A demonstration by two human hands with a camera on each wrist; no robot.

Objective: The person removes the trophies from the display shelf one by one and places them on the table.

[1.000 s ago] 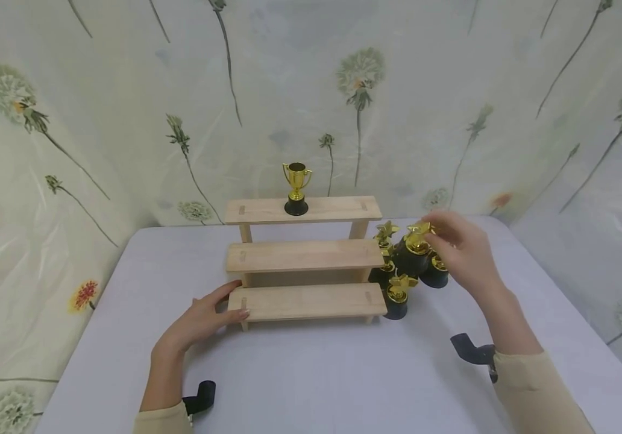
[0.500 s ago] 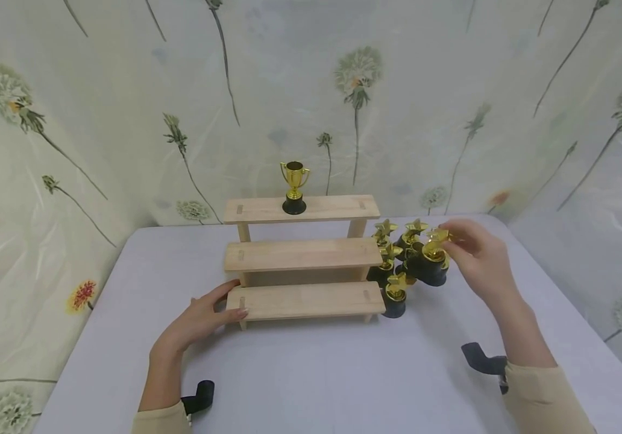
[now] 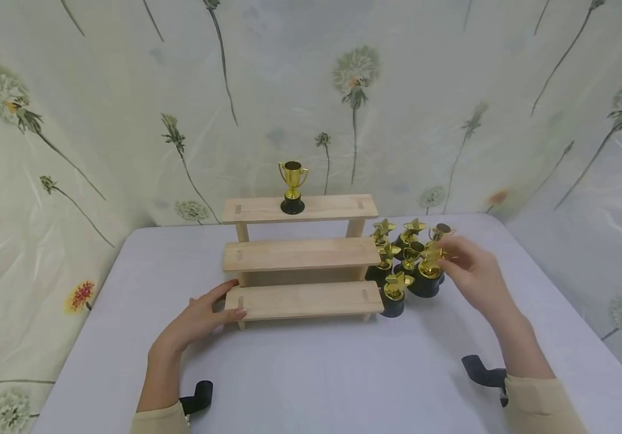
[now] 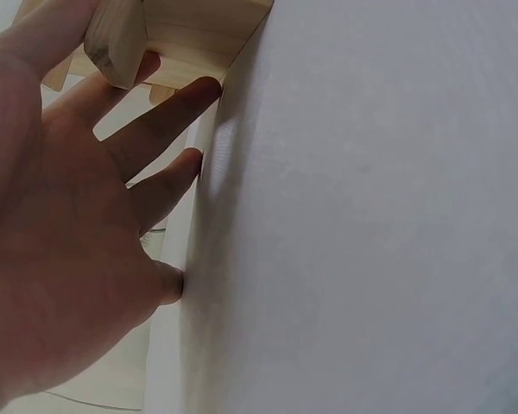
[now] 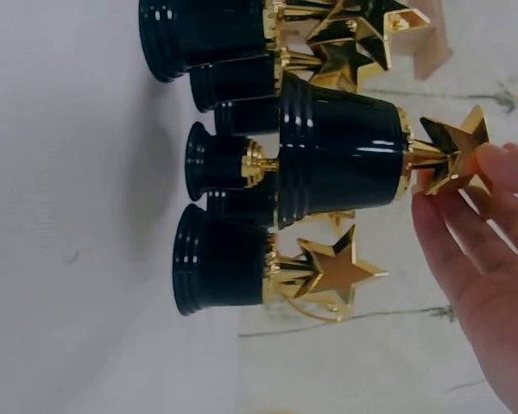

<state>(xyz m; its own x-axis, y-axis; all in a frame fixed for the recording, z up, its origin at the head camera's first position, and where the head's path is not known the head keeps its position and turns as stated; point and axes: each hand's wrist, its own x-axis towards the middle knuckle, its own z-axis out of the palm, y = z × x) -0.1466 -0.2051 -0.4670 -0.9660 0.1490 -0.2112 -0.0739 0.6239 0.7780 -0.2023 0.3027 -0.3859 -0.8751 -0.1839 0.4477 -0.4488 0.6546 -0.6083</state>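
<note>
In the head view my left hand (image 3: 194,325) holds the left end of the lowest step of a three-tier wooden stand (image 3: 300,254), thumb at the front and index finger behind. Its other fingers spread beneath the plank in the left wrist view. My right hand (image 3: 476,274) pinches a gold star trophy (image 5: 345,147) by its star; the black base hangs upright, clear of the table in the right wrist view. Close around it stand several star trophies (image 3: 395,292), a small cup trophy (image 3: 410,256) and another cup trophy (image 3: 441,232). A gold cup trophy (image 3: 292,181) stands on the top step.
The stand and the trophies are on a white-covered table (image 3: 311,380). A curtain (image 3: 300,72) printed with dandelions hangs behind and at both sides. The trophy cluster sits right beside the stand's right end.
My right hand has carried the star trophy rightward, then slightly nearer to me, uncovering the cup trophies behind it. The left hand keeps its hold on the stand.
</note>
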